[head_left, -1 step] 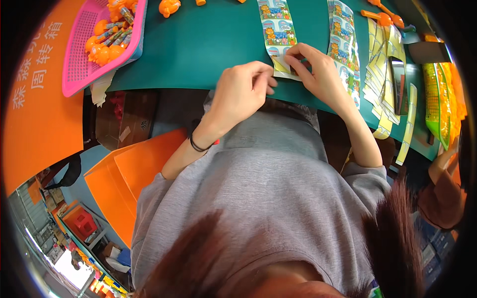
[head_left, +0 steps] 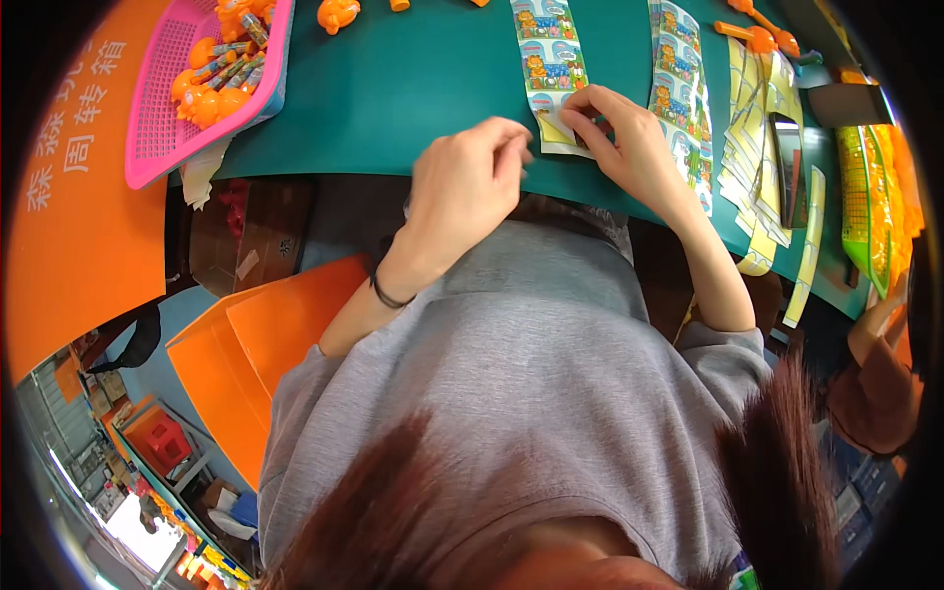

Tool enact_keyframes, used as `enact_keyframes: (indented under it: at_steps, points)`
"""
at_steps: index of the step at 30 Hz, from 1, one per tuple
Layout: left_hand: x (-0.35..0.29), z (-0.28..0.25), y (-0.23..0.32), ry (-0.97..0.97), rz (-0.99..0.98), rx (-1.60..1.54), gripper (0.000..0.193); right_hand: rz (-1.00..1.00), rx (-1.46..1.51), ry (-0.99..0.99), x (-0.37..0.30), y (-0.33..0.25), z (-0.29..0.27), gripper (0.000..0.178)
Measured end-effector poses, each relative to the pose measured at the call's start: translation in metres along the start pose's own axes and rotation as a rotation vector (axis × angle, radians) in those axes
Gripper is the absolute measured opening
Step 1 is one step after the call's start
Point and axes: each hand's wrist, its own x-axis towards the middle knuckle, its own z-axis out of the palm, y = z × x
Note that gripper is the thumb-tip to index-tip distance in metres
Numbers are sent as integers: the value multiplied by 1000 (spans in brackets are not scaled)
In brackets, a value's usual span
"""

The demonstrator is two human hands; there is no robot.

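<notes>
A strip of printed cartoon stickers (head_left: 549, 64) lies on the green table, with bare yellow backing at its near end. My right hand (head_left: 629, 143) is closed over that end, thumb and forefinger pinching the strip at its right edge. Just left of the strip and apart from it, my left hand (head_left: 467, 177) hovers by the table's front edge. Its fingers are pressed together; whatever they hold, if anything, is hidden. A second sticker strip (head_left: 677, 79) lies right of my right hand.
At the left stands a pink basket (head_left: 147, 147) of orange figures. Another orange figure (head_left: 337, 14) lies at the far side. On the right are yellow backing strips (head_left: 757, 147), a phone (head_left: 789, 167) and a bag of orange pieces (head_left: 870, 197). Another person's arm (head_left: 870, 334) shows at far right.
My left hand has shifted slightly left, away from the strip's near end. My right hand stays in place at the strip.
</notes>
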Motion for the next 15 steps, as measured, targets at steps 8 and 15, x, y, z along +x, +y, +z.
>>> enact_keyframes:
  at_steps: [8, 15]
  points:
    - [4, 21, -20, 36, 616, 231, 15, 24, 5, -136, 13, 1, -6, 15]
    - [3, 21, -22, 47, 561, 142, 16, 296, 580, 203, 17, 25, -38, 18]
